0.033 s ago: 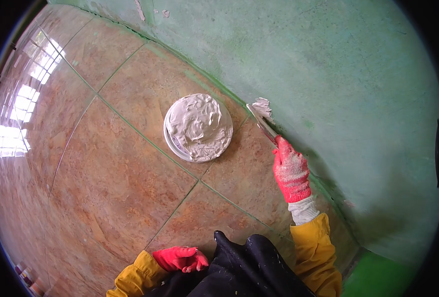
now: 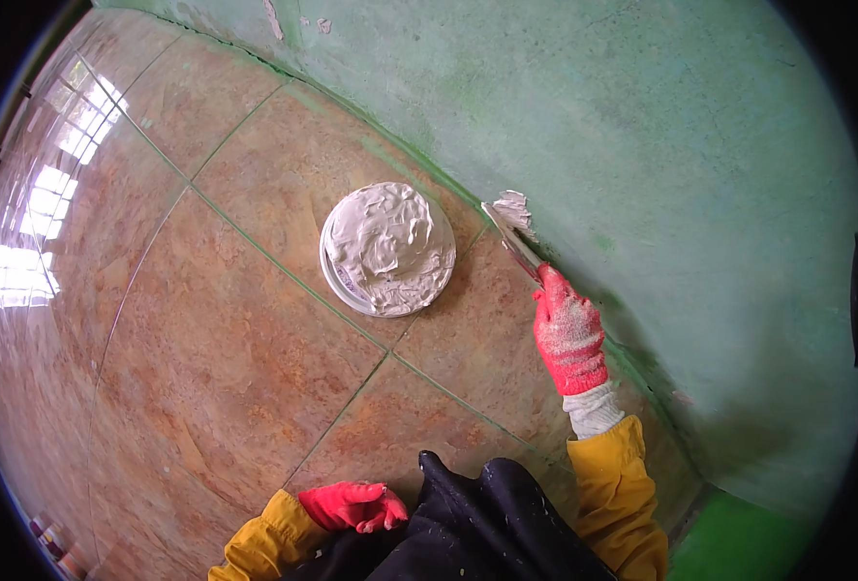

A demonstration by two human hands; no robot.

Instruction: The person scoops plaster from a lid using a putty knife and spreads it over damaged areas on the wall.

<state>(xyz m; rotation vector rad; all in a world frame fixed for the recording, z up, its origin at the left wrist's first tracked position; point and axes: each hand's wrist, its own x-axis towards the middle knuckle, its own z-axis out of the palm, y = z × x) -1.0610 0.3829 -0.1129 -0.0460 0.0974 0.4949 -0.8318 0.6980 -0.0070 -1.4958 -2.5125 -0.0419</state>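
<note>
My right hand (image 2: 570,334), in a red glove with pale dust on its back, is closed round a putty knife (image 2: 518,244). The blade lies at the foot of the green wall (image 2: 671,174), its tip against a smear of whitish filler (image 2: 514,211). To the left of the knife, a round tub (image 2: 337,289) heaped with whitish, ridged filler (image 2: 390,242) stands on the tiled floor. Near my lap, my left hand (image 2: 356,505), also red-gloved, rests with loosely bent fingers and nothing visible in it.
Brown floor tiles (image 2: 245,329) with green joints meet the wall along a slanting edge. Bright window reflections show at the left. Small, blurred objects (image 2: 56,544) stand at the lower left. Dark clothing (image 2: 468,523) covers my lap. More filler patches (image 2: 274,19) mark the wall farther off.
</note>
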